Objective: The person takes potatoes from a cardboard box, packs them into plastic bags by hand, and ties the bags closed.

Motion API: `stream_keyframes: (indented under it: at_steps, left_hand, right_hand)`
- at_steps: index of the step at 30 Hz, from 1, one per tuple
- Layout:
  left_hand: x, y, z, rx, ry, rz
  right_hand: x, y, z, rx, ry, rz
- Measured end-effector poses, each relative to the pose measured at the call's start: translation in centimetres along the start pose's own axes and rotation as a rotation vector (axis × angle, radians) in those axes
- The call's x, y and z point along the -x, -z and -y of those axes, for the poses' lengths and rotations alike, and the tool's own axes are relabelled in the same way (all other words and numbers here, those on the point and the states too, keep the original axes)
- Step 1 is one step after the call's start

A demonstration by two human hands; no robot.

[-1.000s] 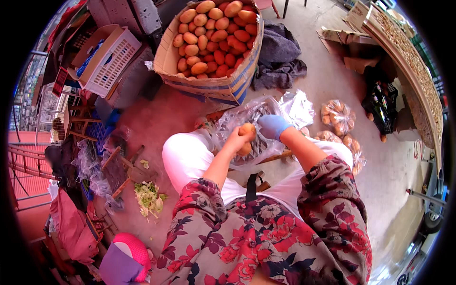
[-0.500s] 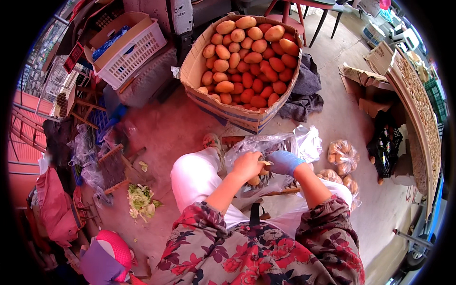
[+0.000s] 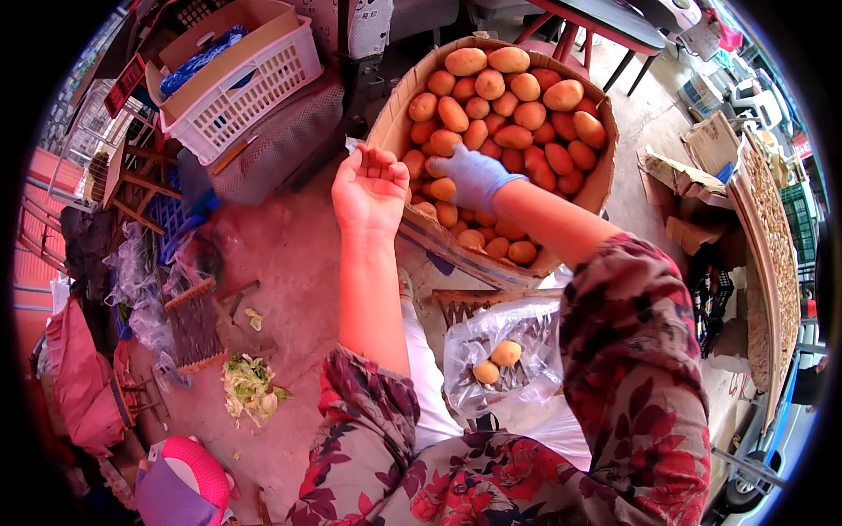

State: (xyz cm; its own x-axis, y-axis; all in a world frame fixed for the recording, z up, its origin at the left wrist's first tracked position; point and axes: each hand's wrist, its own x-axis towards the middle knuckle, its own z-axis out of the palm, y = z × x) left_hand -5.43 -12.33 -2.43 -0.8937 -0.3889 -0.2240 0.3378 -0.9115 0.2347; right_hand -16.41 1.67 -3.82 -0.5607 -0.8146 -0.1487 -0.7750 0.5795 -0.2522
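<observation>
Close by, between the person's knees, a thin see-through plastic bag [image 3: 460, 399] lies open on a low stool with a dark woven seat [image 3: 456, 309]. Two round, yellow-brown potatoes [image 3: 506, 353] sit in it, side by side, with lots of room around them, so the bag looks far from full. A bit farther, the bare left hand [image 3: 373, 193] is held palm up with its fingers softly curled, and nothing shows in it. The right hand [image 3: 474, 175], in a thin blue glove, reaches into a big brown cardboard box [image 3: 390, 123]. Its fingers are down among the potatoes, but I cannot tell if they grip one. A big heap of orange-brown potatoes [image 3: 513, 137] is in there, so most of those I can see are outside the bag. Past the box's left side is a white plastic basket with holes [image 3: 263, 96].
</observation>
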Motion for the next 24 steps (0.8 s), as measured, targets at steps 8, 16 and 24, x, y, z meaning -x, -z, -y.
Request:
stream_keyframes:
  at_steps: [8, 16, 24]
  left_hand:
    - [0.5, -0.1, -1.9, 0.062, 0.031, 0.018]
    - [0.1, 0.5, -3.0, -0.092, -0.021, -0.031]
    - [4.0, -3.7, 4.8, -1.019, 0.066, 0.416]
  right_hand:
    - [-5.5, -7.5, -0.8, -0.004, -0.109, 0.123]
    - [-4.0, -6.1, -2.0, -0.286, 0.271, -0.057]
    - [10.1, 5.5, 3.3, -0.337, 0.331, -0.582]
